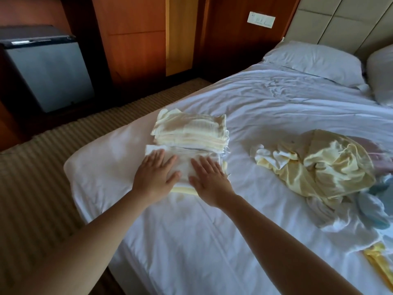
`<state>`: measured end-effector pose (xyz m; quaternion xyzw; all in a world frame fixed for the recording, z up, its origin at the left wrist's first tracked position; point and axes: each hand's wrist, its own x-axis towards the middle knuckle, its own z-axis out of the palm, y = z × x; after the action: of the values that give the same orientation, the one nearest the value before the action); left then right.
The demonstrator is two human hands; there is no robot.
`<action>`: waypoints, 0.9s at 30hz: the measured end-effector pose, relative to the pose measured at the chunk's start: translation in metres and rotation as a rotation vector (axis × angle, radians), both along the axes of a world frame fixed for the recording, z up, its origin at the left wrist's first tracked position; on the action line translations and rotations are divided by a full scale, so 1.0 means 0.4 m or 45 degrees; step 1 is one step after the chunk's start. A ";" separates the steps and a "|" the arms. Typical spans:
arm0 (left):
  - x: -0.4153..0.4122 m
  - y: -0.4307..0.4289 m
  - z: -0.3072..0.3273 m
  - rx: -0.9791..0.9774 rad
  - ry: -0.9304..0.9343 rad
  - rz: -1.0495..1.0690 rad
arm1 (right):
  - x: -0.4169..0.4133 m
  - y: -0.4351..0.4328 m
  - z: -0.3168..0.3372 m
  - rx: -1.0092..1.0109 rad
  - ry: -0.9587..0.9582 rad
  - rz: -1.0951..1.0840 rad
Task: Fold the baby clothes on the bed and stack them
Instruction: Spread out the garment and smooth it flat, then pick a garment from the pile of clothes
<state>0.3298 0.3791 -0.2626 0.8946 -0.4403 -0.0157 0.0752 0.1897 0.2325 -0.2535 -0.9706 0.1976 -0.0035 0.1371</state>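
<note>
A folded white garment (184, 167) with a pale yellow hem lies flat on the bed near its left corner. My left hand (156, 174) and my right hand (209, 182) both press flat on it with straight fingers, side by side. Just beyond them stands a stack of folded yellow and white baby clothes (191, 130), touching the garment's far edge. A loose heap of unfolded yellow, white, pink and blue clothes (325, 167) lies to the right on the sheet.
The white bed sheet (234, 231) covers the bed, with two pillows (312, 60) at the headboard. Another yellow garment (380, 265) lies at the right edge. A small fridge (49, 75) stands on the striped carpet (42, 177) left of the bed.
</note>
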 end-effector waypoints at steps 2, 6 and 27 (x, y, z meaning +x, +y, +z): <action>0.000 -0.002 0.015 0.061 0.024 0.001 | -0.002 -0.003 0.016 0.018 0.053 0.025; -0.061 0.016 0.076 0.071 0.076 -0.010 | -0.059 -0.002 0.073 0.114 0.017 -0.002; -0.784 -0.215 0.328 -0.311 0.153 -0.526 | -0.872 -0.140 0.322 -0.081 -0.137 -0.407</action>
<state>0.0160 0.2932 -0.1313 0.7671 -0.6074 -0.0305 0.2042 -0.1592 0.1764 -0.1247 -0.9291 0.3416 -0.0835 0.1143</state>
